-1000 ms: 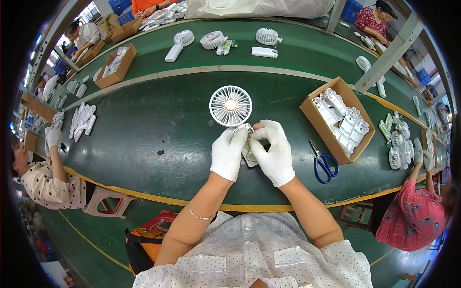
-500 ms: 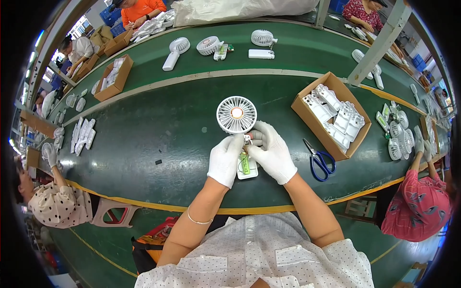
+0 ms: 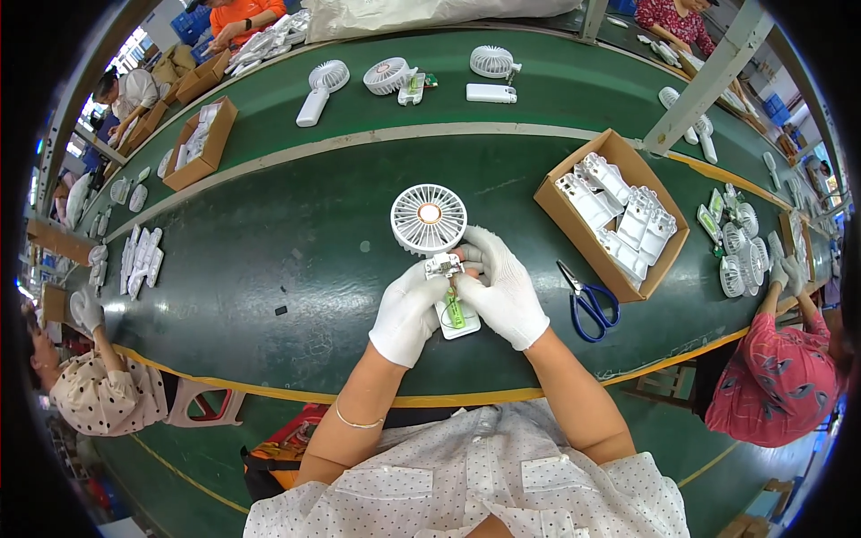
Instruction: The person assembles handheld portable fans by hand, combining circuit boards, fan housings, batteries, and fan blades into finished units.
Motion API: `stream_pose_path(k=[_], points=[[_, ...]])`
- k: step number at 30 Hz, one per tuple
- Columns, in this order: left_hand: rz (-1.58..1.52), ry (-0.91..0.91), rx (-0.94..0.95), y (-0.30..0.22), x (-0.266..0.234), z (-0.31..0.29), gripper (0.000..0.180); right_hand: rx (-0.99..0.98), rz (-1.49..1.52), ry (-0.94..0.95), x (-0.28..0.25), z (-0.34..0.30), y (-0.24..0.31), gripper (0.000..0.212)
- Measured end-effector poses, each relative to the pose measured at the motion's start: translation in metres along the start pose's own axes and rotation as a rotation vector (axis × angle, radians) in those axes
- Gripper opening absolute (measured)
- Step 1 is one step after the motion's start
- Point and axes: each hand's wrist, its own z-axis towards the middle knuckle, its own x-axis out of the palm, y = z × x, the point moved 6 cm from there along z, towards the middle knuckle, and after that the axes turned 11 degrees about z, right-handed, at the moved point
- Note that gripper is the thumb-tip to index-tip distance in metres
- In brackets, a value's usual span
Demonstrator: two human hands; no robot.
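Note:
A white handheld fan (image 3: 429,215) with its handle opened up lies between my gloved hands, the round grille pointing away from me. My left hand (image 3: 404,309) is closed along the left of the handle, its thumb by the small white hinge piece (image 3: 443,265) at the neck. From the right, my right hand (image 3: 504,291) pinches at that neck, the fingertips partly bare of glove. Below the fingers show a green battery (image 3: 456,309) with thin wires and a white handle shell (image 3: 463,331). The fingers hide part of the joint.
Right of my hands lie blue-handled scissors (image 3: 588,307) and a cardboard box (image 3: 583,244) of white shells. Fan parts (image 3: 740,255) are piled farther right, white shells (image 3: 142,260) at left. More fans (image 3: 388,77) stand on the belt beyond the ledge (image 3: 359,137). Co-workers sit on both sides.
The fan has shifted slightly left and toward me in the picture, turning a little. More of the hinge piece at its neck now shows, and my left hand has moved left and down from it.

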Motion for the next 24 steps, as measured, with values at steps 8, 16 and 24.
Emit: stream_pose_path(k=[8, 16, 24], points=[[0.192, -0.069, -0.004, 0.002, -0.003, 0.0, 0.042, 0.078, 0.057, 0.0, 0.0, -0.001, -0.002, 0.059], [0.068, -0.184, -0.039, 0.003, -0.018, 0.003, 0.031, -0.253, -0.464, -0.134, -0.026, -0.014, 0.049, 0.033], [0.127, -0.177, 0.046, -0.011, -0.02, -0.005, 0.029, -0.569, -1.201, -0.352, -0.135, 0.026, 0.092, 0.032]])
